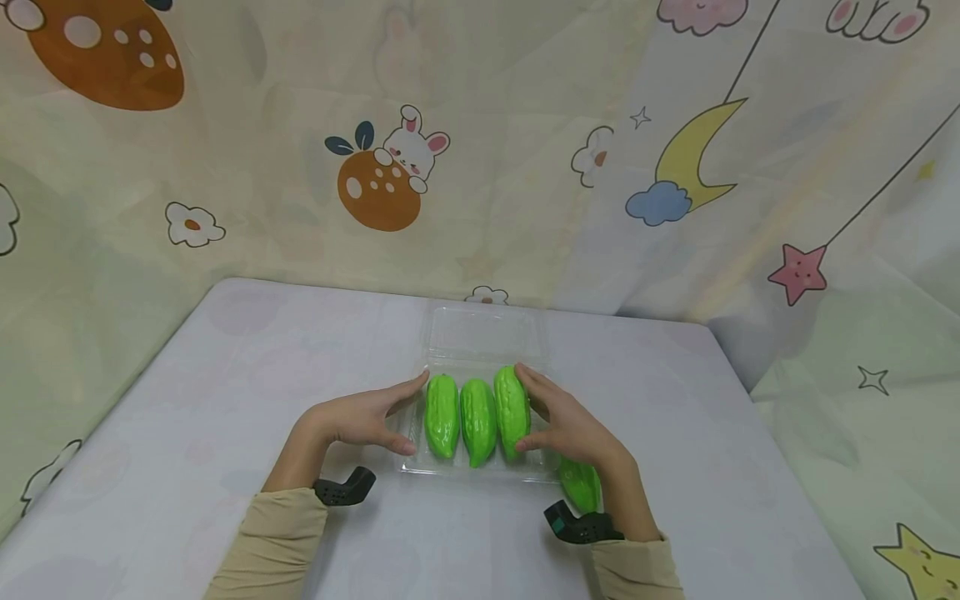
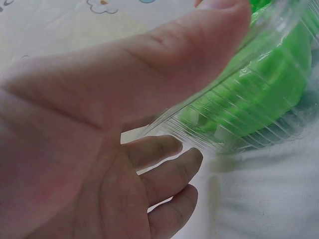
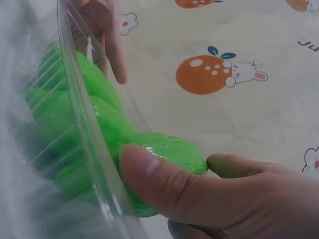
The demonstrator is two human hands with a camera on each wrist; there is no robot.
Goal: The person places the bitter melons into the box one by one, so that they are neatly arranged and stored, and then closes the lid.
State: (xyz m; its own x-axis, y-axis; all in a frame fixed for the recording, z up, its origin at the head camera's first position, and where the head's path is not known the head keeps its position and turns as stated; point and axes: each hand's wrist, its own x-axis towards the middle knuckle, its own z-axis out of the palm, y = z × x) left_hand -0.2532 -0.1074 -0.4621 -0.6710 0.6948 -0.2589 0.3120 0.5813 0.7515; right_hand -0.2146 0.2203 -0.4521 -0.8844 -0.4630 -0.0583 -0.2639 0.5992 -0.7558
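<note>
Lower centre, the open clear box [image 1: 487,477] holds two gourds [image 1: 442,417]; your right hand [image 1: 572,425] pinches a third gourd [image 1: 512,412] there. Your left hand [image 1: 367,417], thumb and fingers apart, flanks it; a fourth gourd [image 1: 580,486] remains outside.

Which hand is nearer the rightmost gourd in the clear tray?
Right: the right hand grips that gourd; the left hand is across the tray, at its left edge.
</note>
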